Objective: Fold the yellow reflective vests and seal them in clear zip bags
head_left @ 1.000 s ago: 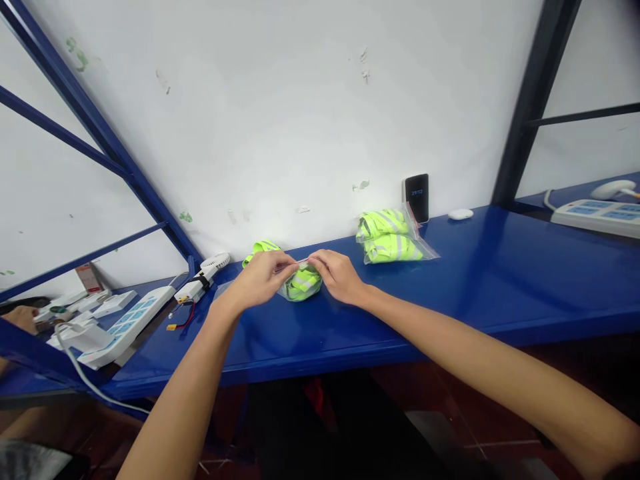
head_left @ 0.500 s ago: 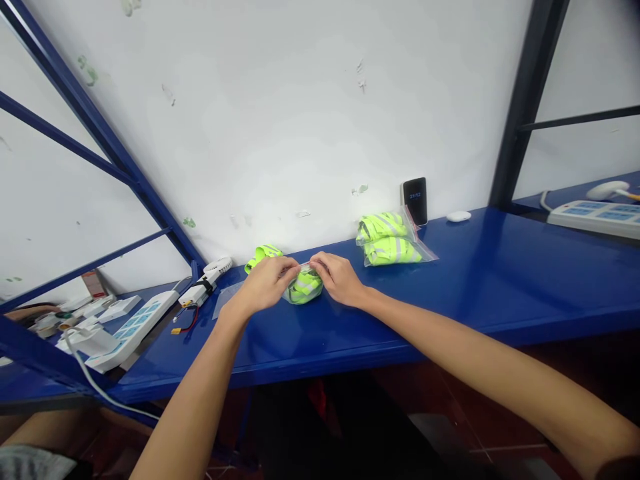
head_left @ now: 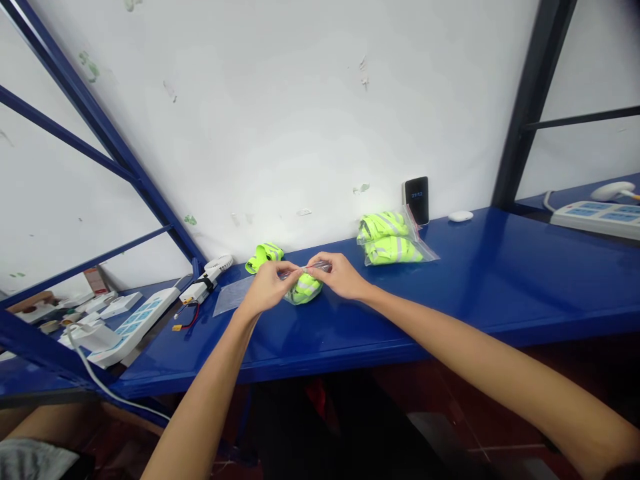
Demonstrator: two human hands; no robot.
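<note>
A clear zip bag with a rolled neon-yellow reflective strap or vest inside rests on the blue table. My left hand pinches the bag's top edge on its left part. My right hand pinches the same edge close by, with both thumbs near each other along the red-lined seal. Behind my left hand lies a loose neon-yellow reflective piece. A flat clear bag lies to the left of that hand, partly covered by it.
Two filled zip bags of neon-yellow material lie at right. Behind them a phone leans on the wall, beside a white case. At left are a small fan, a wired connector and a power strip.
My fingers have shifted along the bag's top edge, and more of the seal shows between them. My left hand sits slightly lower and further right, uncovering more of the flat bag.
</note>
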